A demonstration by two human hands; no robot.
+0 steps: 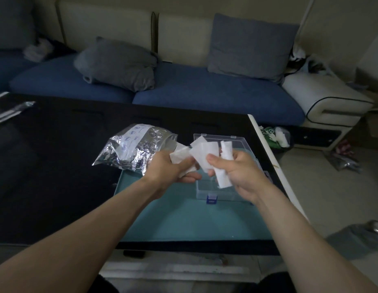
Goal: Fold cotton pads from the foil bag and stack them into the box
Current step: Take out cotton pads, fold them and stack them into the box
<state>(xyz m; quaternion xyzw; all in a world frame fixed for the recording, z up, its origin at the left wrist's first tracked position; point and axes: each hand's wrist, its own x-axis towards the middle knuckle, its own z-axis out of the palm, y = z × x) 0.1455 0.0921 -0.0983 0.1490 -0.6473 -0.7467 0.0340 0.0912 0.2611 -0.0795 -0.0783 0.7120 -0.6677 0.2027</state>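
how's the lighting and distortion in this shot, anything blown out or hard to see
Head view: dim room, the black table swallows detail; the white cotton pads in the left hand and right hand look nearly blown out; the foil bag throws glare; wide-angle bends the table's right edge; the clear box is faint.

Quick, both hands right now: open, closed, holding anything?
Left hand: closed, fingers gripping a cotton pad.
Right hand: closed, fingers holding cotton pads, above the box.
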